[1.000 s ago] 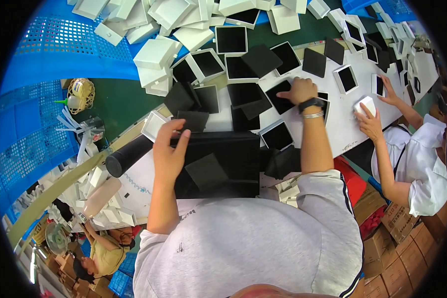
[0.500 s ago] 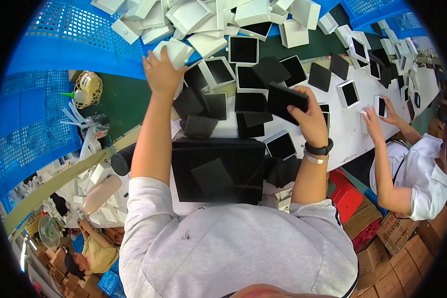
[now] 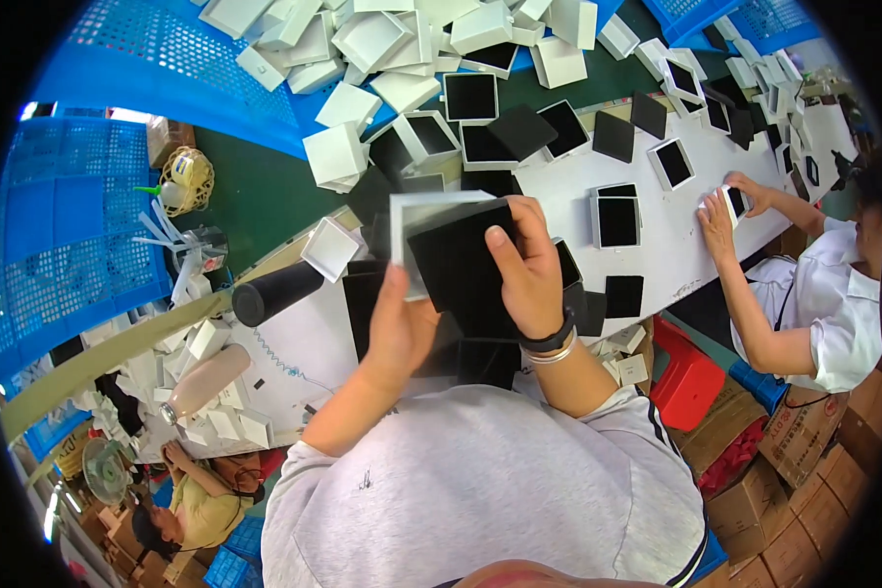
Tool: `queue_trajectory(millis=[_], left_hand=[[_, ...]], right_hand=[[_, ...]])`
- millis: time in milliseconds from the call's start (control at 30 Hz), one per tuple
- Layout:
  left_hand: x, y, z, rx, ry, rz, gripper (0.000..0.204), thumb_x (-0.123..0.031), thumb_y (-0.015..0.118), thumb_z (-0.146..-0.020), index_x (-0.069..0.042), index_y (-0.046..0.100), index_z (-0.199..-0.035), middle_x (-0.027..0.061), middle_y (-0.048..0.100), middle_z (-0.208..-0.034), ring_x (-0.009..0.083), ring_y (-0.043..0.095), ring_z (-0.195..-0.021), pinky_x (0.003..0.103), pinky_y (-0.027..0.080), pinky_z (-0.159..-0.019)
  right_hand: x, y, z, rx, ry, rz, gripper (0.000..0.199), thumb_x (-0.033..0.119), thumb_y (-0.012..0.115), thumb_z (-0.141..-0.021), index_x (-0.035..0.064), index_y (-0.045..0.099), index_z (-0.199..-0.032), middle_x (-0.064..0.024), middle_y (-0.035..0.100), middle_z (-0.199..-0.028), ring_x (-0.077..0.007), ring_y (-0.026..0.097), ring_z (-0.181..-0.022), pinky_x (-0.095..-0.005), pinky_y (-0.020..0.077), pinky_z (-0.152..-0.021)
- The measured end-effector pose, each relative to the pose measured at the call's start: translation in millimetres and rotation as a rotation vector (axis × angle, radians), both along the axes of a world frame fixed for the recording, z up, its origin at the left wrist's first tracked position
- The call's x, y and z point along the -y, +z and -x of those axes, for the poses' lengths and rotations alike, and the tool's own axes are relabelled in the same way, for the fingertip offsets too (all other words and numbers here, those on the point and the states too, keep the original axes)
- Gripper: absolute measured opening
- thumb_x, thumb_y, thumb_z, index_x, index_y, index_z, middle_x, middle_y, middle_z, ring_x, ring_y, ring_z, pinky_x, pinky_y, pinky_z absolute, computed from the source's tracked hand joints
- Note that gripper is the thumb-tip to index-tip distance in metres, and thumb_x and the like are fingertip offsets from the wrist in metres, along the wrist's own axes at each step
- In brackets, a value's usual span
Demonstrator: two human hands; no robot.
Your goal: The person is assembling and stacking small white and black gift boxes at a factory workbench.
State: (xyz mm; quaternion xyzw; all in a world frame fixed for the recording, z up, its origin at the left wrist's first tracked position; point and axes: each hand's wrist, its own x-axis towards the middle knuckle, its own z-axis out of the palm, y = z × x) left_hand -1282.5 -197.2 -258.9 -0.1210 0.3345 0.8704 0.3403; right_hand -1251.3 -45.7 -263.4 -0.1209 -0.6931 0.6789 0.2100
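Note:
My left hand (image 3: 402,328) grips the lower left edge of an open white box (image 3: 399,220), held up in front of my chest and slightly blurred. Thumb and fingers of my right hand (image 3: 534,279) are closed on a black square insert (image 3: 456,260). The insert tilts across the front of the white box and hides much of its inside; whether the two touch I cannot tell. Beneath my hands lie dark pieces, partly covered. A small white box (image 3: 330,248) rests left of my left hand, near a black cylinder (image 3: 276,294).
White boxes (image 3: 372,39) are heaped at the back beside blue perforated crates (image 3: 196,69). Black-lined boxes (image 3: 616,218) and loose black squares (image 3: 613,137) spread across the white table (image 3: 676,265). At the right, a co-worker's hands (image 3: 720,225) hold a box. A red stool (image 3: 686,377) stands below.
My left hand has come from the white pile toward my chest, now with a white box. My right hand has moved left and down, bringing the black insert in front of the box.

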Motion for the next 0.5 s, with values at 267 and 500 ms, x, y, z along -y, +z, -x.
queue_trajectory(millis=[267,500], left_hand=[[11,-2,-34,-0.281,-0.067,-0.089,0.073,-0.051,0.048,-0.090,-0.008,0.021,-0.142,0.0095,0.037,-0.139,0.0248,0.039,-0.128,0.043,0.033,-0.106],[43,12,-31,-0.374,-0.174,0.200,0.076,-0.044,0.057,-0.085,0.001,0.028,-0.139,0.0116,0.039,-0.139,0.0232,0.037,-0.129,0.037,0.026,-0.109]], right_hand=[[46,13,-10,-0.098,-0.129,0.123,0.033,0.005,0.060,-0.087,0.0012,0.048,-0.117,-0.0122,0.043,-0.120,-0.0211,0.045,-0.110,-0.0321,0.0383,-0.094],[33,-1,-29,-0.144,0.139,0.137,0.040,0.000,0.067,-0.079,0.0076,0.053,-0.116,-0.0116,0.040,-0.124,-0.0223,0.043,-0.115,-0.0303,0.0370,-0.096]])
